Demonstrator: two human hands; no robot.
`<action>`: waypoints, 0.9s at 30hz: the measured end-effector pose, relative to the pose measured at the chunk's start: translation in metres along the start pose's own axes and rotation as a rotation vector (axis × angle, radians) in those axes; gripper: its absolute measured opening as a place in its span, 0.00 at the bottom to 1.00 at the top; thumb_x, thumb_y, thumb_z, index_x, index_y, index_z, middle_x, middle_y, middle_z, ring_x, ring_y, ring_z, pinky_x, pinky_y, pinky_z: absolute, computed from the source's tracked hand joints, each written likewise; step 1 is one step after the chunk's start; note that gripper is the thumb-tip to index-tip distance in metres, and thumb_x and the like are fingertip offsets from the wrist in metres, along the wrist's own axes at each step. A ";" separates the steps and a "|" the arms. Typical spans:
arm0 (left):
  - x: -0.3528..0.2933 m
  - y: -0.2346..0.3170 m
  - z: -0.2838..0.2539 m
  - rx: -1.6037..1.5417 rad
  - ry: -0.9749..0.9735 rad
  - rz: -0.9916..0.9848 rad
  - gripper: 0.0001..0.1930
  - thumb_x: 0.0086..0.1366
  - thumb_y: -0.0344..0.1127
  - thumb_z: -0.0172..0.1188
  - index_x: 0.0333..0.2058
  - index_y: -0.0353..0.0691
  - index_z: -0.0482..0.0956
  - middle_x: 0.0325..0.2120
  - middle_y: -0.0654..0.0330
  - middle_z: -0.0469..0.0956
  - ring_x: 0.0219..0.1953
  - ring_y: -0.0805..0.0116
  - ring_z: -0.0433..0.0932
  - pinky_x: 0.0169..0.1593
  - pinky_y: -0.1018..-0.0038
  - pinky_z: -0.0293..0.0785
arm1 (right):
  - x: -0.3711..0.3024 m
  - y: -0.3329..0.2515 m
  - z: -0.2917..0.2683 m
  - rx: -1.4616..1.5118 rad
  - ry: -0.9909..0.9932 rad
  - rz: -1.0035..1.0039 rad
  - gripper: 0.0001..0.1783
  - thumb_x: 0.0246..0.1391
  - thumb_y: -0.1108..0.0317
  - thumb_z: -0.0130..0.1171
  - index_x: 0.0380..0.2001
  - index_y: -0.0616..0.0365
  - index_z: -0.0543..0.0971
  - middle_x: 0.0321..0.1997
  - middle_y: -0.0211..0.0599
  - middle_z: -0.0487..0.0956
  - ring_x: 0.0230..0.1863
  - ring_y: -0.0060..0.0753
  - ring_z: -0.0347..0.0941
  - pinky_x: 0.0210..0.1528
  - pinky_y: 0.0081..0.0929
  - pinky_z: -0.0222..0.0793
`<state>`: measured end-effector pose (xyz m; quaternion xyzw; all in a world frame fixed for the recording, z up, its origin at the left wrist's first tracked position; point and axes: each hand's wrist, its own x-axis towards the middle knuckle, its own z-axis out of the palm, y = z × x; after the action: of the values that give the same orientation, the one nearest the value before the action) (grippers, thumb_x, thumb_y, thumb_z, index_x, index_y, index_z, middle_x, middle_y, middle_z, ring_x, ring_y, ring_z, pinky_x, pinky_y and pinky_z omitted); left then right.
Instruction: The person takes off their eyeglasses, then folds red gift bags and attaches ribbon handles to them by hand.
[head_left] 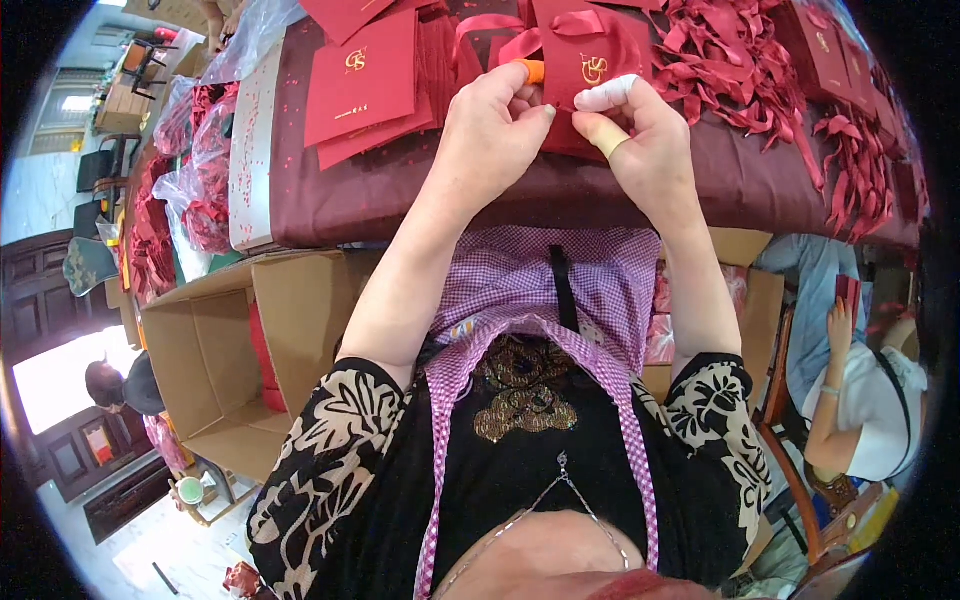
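Both hands meet over a flat red paper piece (pixel 568 62) with a gold emblem, at the near edge of the table. A shiny red ribbon (pixel 488 24) loops across its top. My left hand (pixel 492 135), with an orange cover on one finger, is closed at the piece's left edge. My right hand (pixel 645 140) pinches its lower part; a white wrap covers the index finger and a pale yellow one the thumb. What lies between the fingertips is partly hidden. Left of my hands lies a stack of similar red pieces (pixel 360 75).
Heaps of red ribbon (pixel 720 60) cover the table's right side, over a dark red cloth (pixel 350 205). An open cardboard box (pixel 205 350) stands below on the left. Plastic bags of red items (pixel 210 150) are at far left. Another person (pixel 865 410) sits at right, holding something red.
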<state>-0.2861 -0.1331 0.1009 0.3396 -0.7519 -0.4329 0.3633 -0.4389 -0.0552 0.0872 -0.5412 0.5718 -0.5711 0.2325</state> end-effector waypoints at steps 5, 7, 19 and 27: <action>0.000 0.001 0.001 0.033 -0.009 0.005 0.13 0.55 0.24 0.61 0.41 0.31 0.77 0.25 0.70 0.73 0.29 0.83 0.68 0.33 0.84 0.67 | 0.006 -0.002 -0.001 -0.065 -0.015 -0.018 0.08 0.50 0.73 0.63 0.33 0.63 0.77 0.29 0.37 0.82 0.30 0.23 0.77 0.34 0.22 0.71; -0.001 0.001 0.002 0.028 -0.015 0.010 0.13 0.55 0.24 0.61 0.41 0.31 0.77 0.25 0.70 0.73 0.29 0.83 0.68 0.33 0.84 0.67 | 0.007 -0.003 -0.001 -0.051 -0.026 -0.009 0.07 0.49 0.73 0.63 0.32 0.62 0.77 0.28 0.38 0.81 0.29 0.24 0.77 0.33 0.23 0.71; -0.009 0.007 0.007 0.238 0.049 0.171 0.14 0.52 0.23 0.60 0.41 0.31 0.76 0.28 0.54 0.77 0.30 0.70 0.77 0.34 0.76 0.73 | 0.012 -0.023 0.001 -0.276 -0.111 -0.128 0.04 0.48 0.78 0.56 0.29 0.63 0.72 0.26 0.47 0.77 0.31 0.47 0.76 0.35 0.37 0.70; -0.013 0.013 0.006 0.197 -0.014 0.125 0.13 0.53 0.23 0.60 0.39 0.30 0.76 0.27 0.59 0.75 0.28 0.74 0.74 0.32 0.78 0.71 | 0.009 -0.003 -0.005 0.209 -0.155 0.181 0.07 0.49 0.84 0.57 0.31 0.62 0.73 0.28 0.26 0.75 0.29 0.15 0.71 0.33 0.16 0.69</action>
<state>-0.2868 -0.1150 0.1076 0.3232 -0.8130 -0.3355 0.3494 -0.4453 -0.0604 0.0949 -0.5027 0.5360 -0.5608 0.3814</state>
